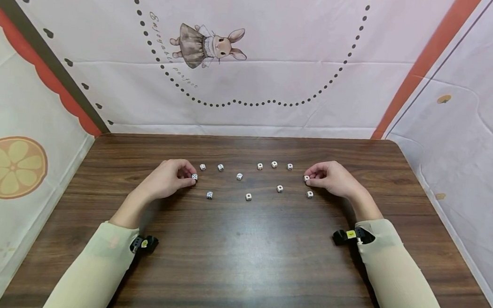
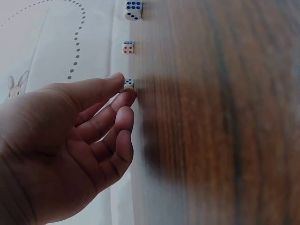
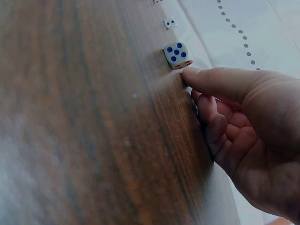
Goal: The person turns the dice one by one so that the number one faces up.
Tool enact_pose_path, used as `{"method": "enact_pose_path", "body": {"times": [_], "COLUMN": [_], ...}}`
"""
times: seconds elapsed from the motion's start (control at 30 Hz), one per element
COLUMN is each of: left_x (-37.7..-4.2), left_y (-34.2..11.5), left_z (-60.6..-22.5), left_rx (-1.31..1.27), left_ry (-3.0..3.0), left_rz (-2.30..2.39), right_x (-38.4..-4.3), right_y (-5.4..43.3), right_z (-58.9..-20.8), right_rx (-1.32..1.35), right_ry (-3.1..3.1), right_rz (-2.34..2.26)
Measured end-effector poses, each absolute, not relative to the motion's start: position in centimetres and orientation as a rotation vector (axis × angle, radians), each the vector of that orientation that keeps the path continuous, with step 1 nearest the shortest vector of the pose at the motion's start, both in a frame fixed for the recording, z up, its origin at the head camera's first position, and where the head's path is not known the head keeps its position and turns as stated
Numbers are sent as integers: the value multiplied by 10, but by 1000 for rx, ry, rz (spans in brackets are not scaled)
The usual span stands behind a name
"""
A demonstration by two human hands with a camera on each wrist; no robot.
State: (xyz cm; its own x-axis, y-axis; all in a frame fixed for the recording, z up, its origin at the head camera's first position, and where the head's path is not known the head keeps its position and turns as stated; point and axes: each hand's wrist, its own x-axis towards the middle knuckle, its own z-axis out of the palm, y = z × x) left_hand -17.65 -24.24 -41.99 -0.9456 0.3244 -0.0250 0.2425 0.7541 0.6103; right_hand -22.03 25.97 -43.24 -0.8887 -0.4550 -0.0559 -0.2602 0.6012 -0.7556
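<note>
My left hand (image 1: 169, 178), at the left end of the scattered dice, pinches a white die (image 1: 194, 176) between thumb and forefinger. That die (image 2: 129, 83) shows blue pips at the fingertips in the left wrist view. At the right end, my right hand (image 1: 333, 178) pinches another white die (image 1: 306, 178); the thumb hides it in the right wrist view. Just in front of the right thumb lies a die (image 1: 309, 194), whose blue five faces the right wrist camera. Nearest the left fingers are a die (image 1: 203, 167) behind and a die (image 1: 209, 195) in front.
Between the hands, several more white dice are spread over the brown wooden table (image 1: 240, 257), among them one at the back (image 1: 274, 164) and one nearer the front (image 1: 248, 197). A printed cloth (image 1: 276, 80) with a rabbit rises behind the table's far edge.
</note>
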Motion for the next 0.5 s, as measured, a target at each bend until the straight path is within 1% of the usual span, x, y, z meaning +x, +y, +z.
{"method": "enact_pose_path", "body": {"times": [0.5], "left_x": [-176], "left_y": [-242], "left_z": [-421], "left_rx": [430], "left_ry": [2806], "left_rz": [923], "right_x": [-220], "right_y": [260], "right_z": [-432], "right_rx": [-584], "right_ry": [2583], "right_rz": [-1174]}}
